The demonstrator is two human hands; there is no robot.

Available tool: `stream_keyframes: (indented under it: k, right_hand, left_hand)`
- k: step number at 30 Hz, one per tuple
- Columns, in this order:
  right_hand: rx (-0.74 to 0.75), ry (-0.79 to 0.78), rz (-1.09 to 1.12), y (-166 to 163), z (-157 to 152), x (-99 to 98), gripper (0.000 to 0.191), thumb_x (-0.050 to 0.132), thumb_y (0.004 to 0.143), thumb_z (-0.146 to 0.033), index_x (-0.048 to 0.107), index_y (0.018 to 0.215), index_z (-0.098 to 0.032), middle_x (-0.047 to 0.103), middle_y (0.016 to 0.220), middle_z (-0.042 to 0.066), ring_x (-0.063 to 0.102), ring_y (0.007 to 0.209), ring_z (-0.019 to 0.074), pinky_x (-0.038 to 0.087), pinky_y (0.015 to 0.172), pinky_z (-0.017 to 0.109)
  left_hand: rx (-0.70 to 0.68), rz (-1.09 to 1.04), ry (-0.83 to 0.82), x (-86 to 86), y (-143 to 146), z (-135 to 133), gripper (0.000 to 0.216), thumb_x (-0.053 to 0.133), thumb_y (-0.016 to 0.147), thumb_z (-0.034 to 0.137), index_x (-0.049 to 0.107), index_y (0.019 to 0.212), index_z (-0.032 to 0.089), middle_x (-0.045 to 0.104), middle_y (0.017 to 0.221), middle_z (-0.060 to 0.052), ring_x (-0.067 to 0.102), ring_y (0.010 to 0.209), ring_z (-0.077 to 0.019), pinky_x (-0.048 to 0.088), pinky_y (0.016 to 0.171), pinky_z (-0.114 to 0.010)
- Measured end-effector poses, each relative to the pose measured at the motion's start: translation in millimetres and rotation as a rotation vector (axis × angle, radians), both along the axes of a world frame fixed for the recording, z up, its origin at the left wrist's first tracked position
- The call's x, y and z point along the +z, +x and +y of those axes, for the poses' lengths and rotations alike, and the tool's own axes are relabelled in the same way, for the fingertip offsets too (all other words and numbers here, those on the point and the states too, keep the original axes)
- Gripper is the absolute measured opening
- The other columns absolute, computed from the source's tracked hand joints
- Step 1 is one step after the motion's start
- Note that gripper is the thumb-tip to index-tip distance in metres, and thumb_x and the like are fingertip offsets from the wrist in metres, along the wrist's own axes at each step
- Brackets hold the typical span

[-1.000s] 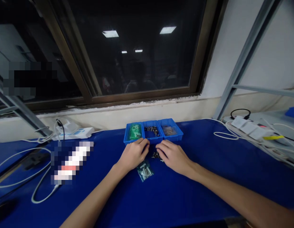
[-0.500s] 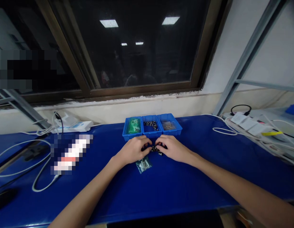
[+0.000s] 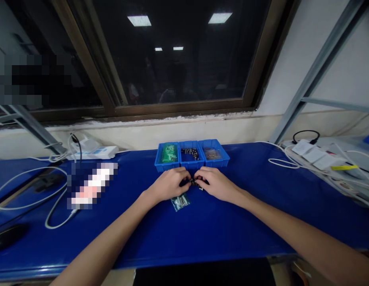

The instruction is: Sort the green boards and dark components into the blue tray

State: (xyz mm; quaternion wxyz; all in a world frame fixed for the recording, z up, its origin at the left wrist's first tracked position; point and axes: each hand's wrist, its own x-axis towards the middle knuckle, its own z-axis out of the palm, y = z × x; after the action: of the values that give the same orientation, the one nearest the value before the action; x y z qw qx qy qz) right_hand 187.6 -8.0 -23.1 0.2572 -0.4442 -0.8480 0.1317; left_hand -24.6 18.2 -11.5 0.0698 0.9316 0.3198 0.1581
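Nearest on the blue table [image 3: 202, 234], just this side of the left hand [image 3: 169, 186], lies a small clear bag [image 3: 180, 201] with pale screws in it, flat on the surface and touching the heel of that hand or close to it (the edge is too small to judge). The left hand and the right hand [image 3: 216, 184] rest on the table with fingers curled inward, their tips meeting over a little cluster of dark parts [image 3: 194, 182] that sits between them. Whether either hand pinches a piece or only touches the cluster cannot be told. Just beyond the knuckles stands a row of three blue bins [image 3: 192, 164], side by side, holding green pieces [image 3: 169, 152], dark screws [image 3: 190, 152] and brownish pieces [image 3: 212, 153]. Farther left a white power strip [image 3: 95, 152] lies under the dark window [image 3: 172, 59].
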Motion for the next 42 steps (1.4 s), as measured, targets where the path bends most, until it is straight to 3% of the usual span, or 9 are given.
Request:
stream_keyframes:
  k: [11, 23, 30, 35, 42]
  right_hand:
    - [0.019, 0.033, 0.004, 0, 2, -5.5, 0.011, 0.056, 0.091, -0.015, 0.067, 0.091, -0.019, 0.064, 0.087, 0.003, 0.060, 0.079, 0.0156, 0.046, 0.075, 0.029]
    - [0.033, 0.038, 0.019, 0, 2, -4.8, 0.011, 0.056, 0.091, -0.014, 0.067, 0.090, -0.018, 0.064, 0.086, 0.004, 0.059, 0.077, 0.0156, 0.047, 0.074, 0.030]
    - [0.026, 0.074, 0.045, 0, 2, -1.0, 0.012, 0.056, 0.091, -0.014, 0.067, 0.091, -0.018, 0.064, 0.087, 0.004, 0.060, 0.081, 0.0168, 0.047, 0.075, 0.030]
    - [0.012, 0.118, 0.063, 0, 0, 2.6, 0.010, 0.057, 0.091, -0.015, 0.066, 0.089, -0.018, 0.063, 0.086, 0.004, 0.060, 0.081, 0.0168, 0.047, 0.075, 0.030]
    - [0.009, 0.103, 0.147, -5, -3, 5.6, 0.005, 0.064, 0.087, -0.019, 0.065, 0.083, -0.018, 0.062, 0.079, 0.001, 0.058, 0.074, 0.0141, 0.045, 0.069, 0.027]
  left_hand:
    - [-0.009, 0.009, 0.054, -0.5, 0, -1, 0.018, 0.056, 0.092, 0.033, 0.063, 0.097, 0.017, 0.062, 0.095, -0.006, 0.063, 0.078, -0.0173, 0.047, 0.064, -0.028]
    - [-0.016, 0.052, 0.075, 1.0, 6, -6, 0.011, 0.053, 0.089, 0.022, 0.061, 0.092, 0.016, 0.063, 0.093, -0.006, 0.062, 0.076, -0.0169, 0.047, 0.063, -0.028]
    - [-0.048, -0.033, 0.040, 2.8, 4, -5, 0.011, 0.052, 0.084, 0.016, 0.061, 0.089, 0.017, 0.062, 0.081, -0.005, 0.060, 0.073, -0.0164, 0.045, 0.065, -0.028]
    - [-0.035, -0.072, 0.029, 6.8, 2, -4, 0.013, 0.052, 0.085, 0.016, 0.060, 0.096, 0.017, 0.063, 0.085, -0.004, 0.059, 0.075, -0.0157, 0.046, 0.067, -0.028]
    - [-0.004, -0.334, -0.071, 8.1, 6, -6, 0.013, 0.053, 0.089, 0.022, 0.062, 0.095, 0.016, 0.065, 0.088, -0.004, 0.058, 0.077, -0.0134, 0.048, 0.070, -0.027]
